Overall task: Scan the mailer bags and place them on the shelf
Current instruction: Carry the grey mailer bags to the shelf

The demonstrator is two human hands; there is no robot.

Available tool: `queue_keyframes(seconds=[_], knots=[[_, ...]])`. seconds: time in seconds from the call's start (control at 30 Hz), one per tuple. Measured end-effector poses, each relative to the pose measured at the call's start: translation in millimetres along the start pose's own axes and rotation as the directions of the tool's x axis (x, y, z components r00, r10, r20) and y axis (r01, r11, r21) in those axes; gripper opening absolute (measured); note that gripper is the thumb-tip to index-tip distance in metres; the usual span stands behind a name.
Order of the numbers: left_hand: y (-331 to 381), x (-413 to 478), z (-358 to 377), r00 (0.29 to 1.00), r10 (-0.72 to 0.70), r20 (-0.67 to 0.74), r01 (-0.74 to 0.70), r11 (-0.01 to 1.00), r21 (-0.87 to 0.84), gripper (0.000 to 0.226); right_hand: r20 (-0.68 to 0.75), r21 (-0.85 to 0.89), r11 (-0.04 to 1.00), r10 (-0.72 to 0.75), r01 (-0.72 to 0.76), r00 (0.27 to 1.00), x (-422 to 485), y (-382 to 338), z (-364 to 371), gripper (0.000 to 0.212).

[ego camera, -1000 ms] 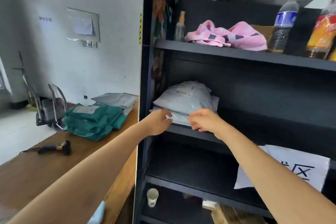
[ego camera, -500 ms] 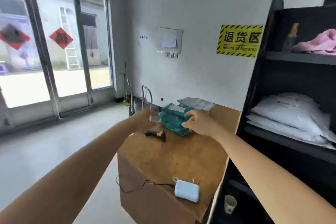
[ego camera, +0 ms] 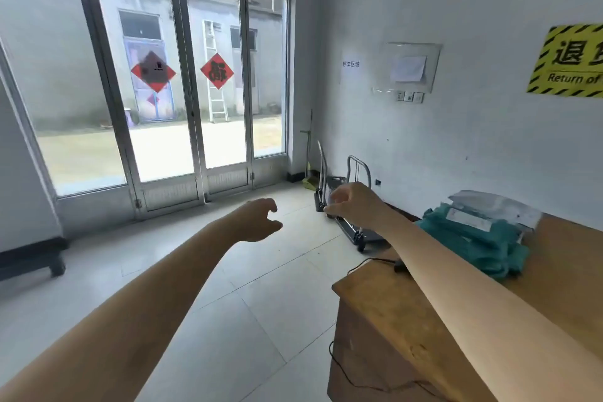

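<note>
A pile of green mailer bags lies on the wooden table at the right, with a grey mailer bag on top at the back. My left hand hangs in the air over the floor, fingers loosely curled, holding nothing. My right hand is stretched out left of the green pile, fingers loosely bent, with nothing in it. My right forearm crosses the table and hides most of the scanner; only a dark piece and its cable show. The shelf is out of view.
A folded metal hand trolley stands against the white wall beyond the table. Glass doors fill the far left side. A dark low stand sits at the left edge. Pale floor tiles spread between me and the doors.
My view has swung left from the black shelf to the doors. Both hands left the grey bags on the shelf and now float empty near the table's left end.
</note>
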State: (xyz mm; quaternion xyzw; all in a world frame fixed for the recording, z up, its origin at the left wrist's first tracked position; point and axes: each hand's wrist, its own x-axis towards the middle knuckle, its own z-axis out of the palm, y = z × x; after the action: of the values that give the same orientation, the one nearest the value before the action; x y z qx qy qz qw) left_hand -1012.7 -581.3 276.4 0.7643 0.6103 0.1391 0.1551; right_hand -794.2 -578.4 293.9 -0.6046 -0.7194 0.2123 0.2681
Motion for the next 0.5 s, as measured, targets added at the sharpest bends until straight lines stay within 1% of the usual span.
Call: queue_keyframes(seconds=[0.13, 0.17, 0.27, 0.3, 0.37, 0.43, 0.5], knots=[[-40.8, 73.3, -13.1, 0.999, -0.003, -0.050, 0.002, 1.000, -0.018, 0.047, 0.006, -0.003, 1.000, -0.002, 0.002, 1.000, 79.6, -3.1, 27.6, 0.045], [-49.2, 93.8, -14.5, 0.999, -0.001, -0.053, 0.000, 1.000, -0.022, 0.047, 0.016, -0.020, 1.000, -0.010, 0.010, 1.000, 100.8, -0.5, 33.1, 0.043], [-72.5, 163.3, -17.2, 0.999, 0.002, -0.047, -0.002, 1.000, -0.004, 0.047, 0.022, -0.057, 0.998, -0.026, 0.027, 0.999, 174.4, 12.1, 42.2, 0.023], [-78.7, 189.0, -19.7, 0.999, -0.003, -0.041, 0.002, 1.000, -0.004, 0.047, 0.027, -0.053, 0.998, -0.020, 0.022, 0.999, 201.3, 15.9, 41.9, 0.027], [-88.9, 241.1, -30.3, 0.999, -0.022, -0.030, 0.021, 1.000, -0.004, 0.047, 0.035, -0.062, 0.998, -0.005, 0.008, 0.999, 257.4, 21.6, 38.1, 0.041], [-97.8, 289.1, -44.9, 0.998, -0.037, -0.044, 0.036, 0.999, -0.025, 0.047, 0.051, -0.071, 0.997, -0.007, 0.011, 0.999, 310.3, 25.5, 35.1, 0.044], [-106.9, 333.3, -60.6, 0.997, -0.028, -0.077, 0.024, 0.998, -0.061, 0.045, 0.037, -0.042, 0.999, -0.006, 0.007, 0.999, 358.0, 29.6, 36.1, 0.043]])
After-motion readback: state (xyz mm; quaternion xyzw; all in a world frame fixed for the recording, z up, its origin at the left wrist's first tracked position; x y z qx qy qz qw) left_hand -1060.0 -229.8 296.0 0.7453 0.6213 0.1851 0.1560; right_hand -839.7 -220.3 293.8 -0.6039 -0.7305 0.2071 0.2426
